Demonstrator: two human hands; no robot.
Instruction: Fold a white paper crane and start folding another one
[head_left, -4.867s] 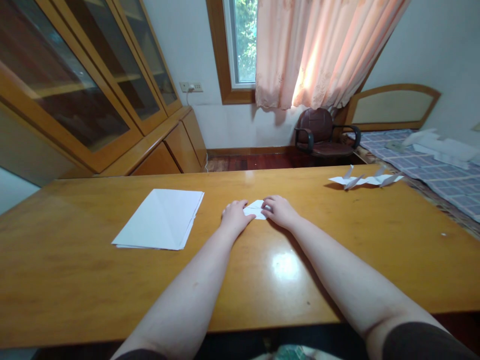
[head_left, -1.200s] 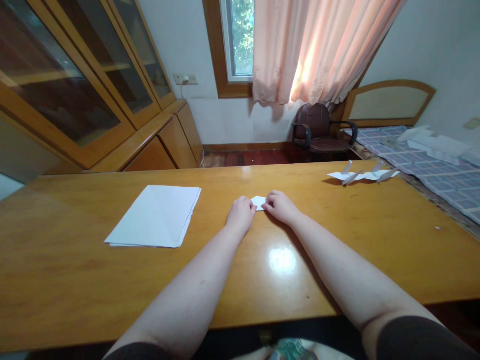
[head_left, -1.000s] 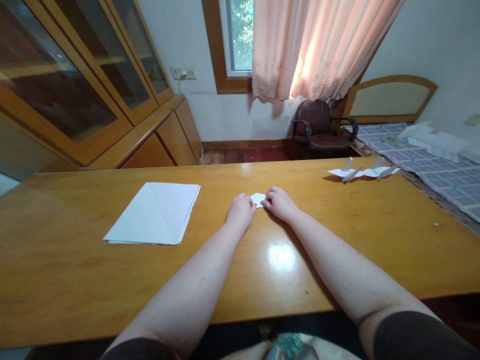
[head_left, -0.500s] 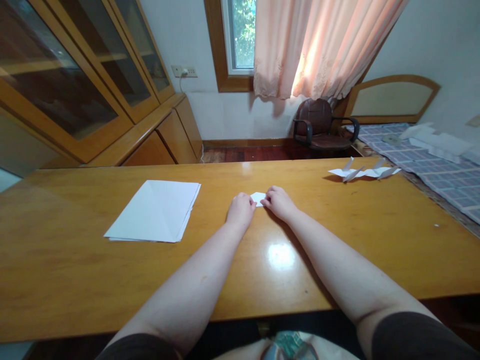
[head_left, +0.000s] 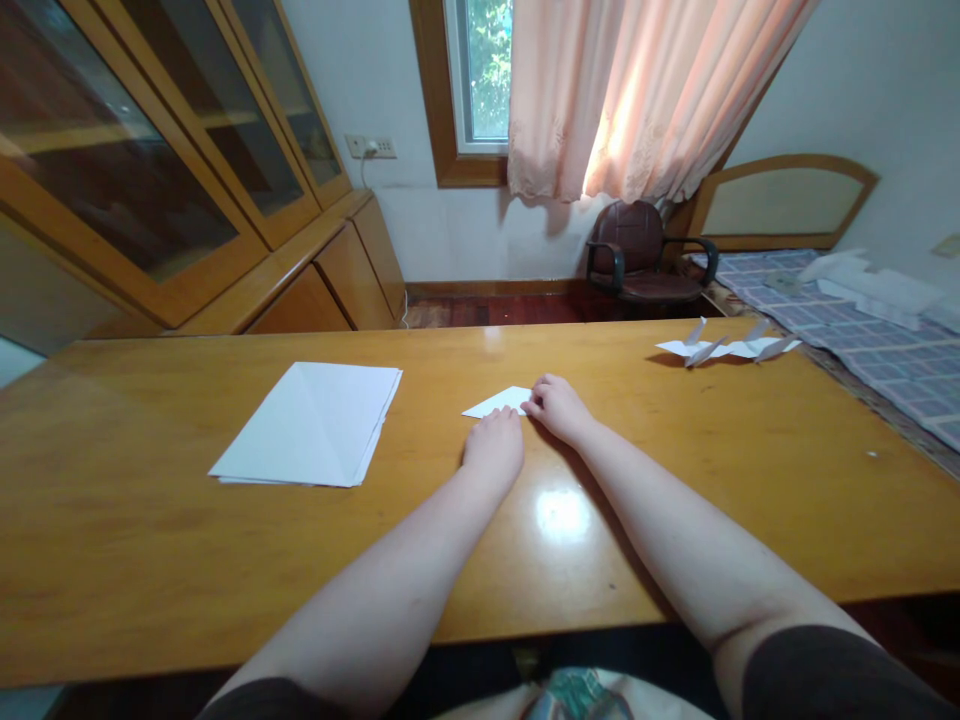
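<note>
A small white folded paper [head_left: 496,403], pointed at its left end, lies flat on the wooden desk straight ahead of me. My left hand [head_left: 495,440] is at its near edge, closed, with the fingertips pressing on the paper. At the right end my right hand [head_left: 559,405] grips the paper between thumb and curled fingers, which hide that end. A stack of white paper sheets [head_left: 311,425] lies to the left of my hands, its top sheet showing faint creases.
Several folded white paper shapes [head_left: 727,348] with raised flaps stand at the desk's far right. The desk [head_left: 142,560] has its far edge before a brown armchair [head_left: 634,250]. A glass-door cabinet [head_left: 247,240] is on the left, a bed [head_left: 847,320] on the right.
My left hand has come off the paper's left side and moved toward me and slightly right, uncovering the pointed left end. The right hand stays in place.
</note>
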